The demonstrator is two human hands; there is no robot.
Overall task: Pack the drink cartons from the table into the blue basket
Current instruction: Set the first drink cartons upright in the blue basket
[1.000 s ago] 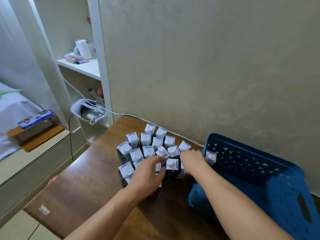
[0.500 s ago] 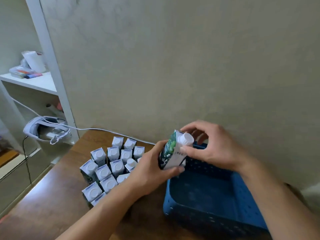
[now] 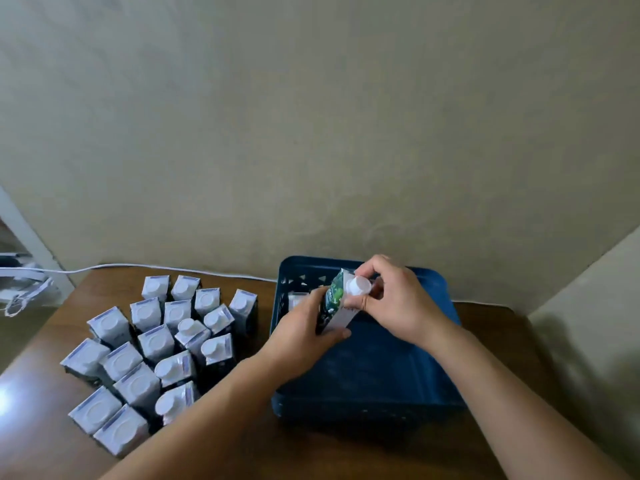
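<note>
Both hands clasp a carton over basket on wooden table

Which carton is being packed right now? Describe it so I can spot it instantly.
Start at the dark blue plastic basket on the right of the brown wooden table. Above its far-left corner, the left hand and right hand hold one tilted drink carton. It alone is lifted, showing its green-printed side; the grouped white-topped cartons stand on the table.
</note>
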